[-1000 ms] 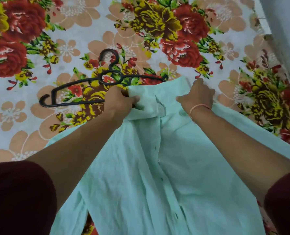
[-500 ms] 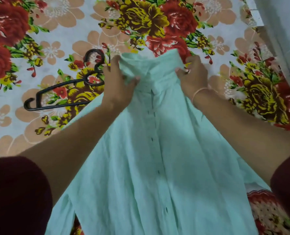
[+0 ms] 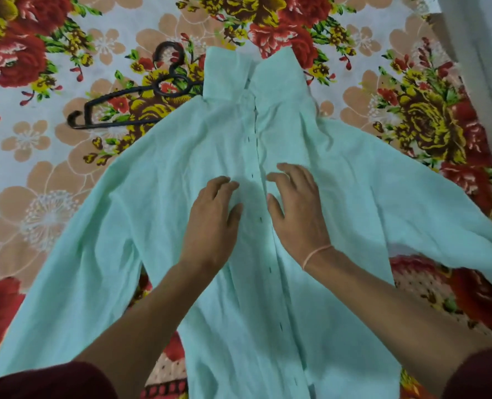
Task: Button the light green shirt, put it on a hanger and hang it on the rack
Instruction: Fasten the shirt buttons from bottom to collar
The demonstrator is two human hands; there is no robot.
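Head cam: light green shirt spread flat on floral bedsheet, collar far end. Left hand & right hand both spread, palms down beside placket. Black hanger partly under shirt's left shoulder.

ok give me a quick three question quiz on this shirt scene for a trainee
1. True or false: the hanger is already inside the shirt.
2. Which hand has a thin band at the wrist?
A. left hand
B. right hand
C. neither
3. Fill in: both hands lie open on the shirt front, one on each side of the row of ____.

Key:
1. False. The hanger lies on the flowered sheet left of the collar, its right end under the shirt's edge.
2. B
3. buttonholes
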